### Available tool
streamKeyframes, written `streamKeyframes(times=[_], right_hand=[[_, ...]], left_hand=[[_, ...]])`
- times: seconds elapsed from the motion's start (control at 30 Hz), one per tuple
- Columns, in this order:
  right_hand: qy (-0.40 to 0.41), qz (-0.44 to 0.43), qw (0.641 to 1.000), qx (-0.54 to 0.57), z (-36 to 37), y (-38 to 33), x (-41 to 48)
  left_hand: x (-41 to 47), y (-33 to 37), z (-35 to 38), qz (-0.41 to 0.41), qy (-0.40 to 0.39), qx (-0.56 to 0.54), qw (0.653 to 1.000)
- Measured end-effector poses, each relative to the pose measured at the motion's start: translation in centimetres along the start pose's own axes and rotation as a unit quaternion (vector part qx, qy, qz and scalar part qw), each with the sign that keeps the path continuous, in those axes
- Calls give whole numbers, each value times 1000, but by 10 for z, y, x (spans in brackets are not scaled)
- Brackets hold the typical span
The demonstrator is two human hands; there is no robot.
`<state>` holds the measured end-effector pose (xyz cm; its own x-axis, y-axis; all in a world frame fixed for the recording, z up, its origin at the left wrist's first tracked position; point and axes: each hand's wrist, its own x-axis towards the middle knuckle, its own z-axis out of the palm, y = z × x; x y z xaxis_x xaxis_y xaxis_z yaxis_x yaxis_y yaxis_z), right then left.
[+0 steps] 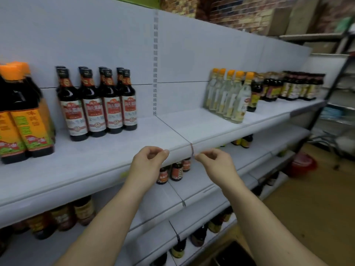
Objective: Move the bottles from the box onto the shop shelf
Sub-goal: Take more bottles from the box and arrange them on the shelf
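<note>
Hands: left hand (148, 160) and right hand (215, 160) side by side at shelf (107, 152) front edge, fingers curled, holding nothing.
Bottles: dark bottles (96, 106), red-labelled, upright far left; clear bottles (228, 96), orange-capped, far right.

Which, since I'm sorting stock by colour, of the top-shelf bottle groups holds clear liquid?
The row of clear glass bottles with orange caps, right of the shelf seam; the red-labelled bottles and orange-labelled bottles leftward are dark.
</note>
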<state>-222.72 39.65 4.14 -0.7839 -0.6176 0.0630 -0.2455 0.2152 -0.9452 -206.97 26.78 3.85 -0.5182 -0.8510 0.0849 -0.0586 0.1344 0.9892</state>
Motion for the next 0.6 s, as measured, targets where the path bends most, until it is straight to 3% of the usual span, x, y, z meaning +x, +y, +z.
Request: streamKeyframes(times=[0.3,0.6], right_hand=[[81,61,995,-5,-126,64,-1],[119,100,988,5,-236,147,14]], left_hand=[[-16,-4,135,-4,-113,10,994],[-39,-21,277,-39,-164,31,985]])
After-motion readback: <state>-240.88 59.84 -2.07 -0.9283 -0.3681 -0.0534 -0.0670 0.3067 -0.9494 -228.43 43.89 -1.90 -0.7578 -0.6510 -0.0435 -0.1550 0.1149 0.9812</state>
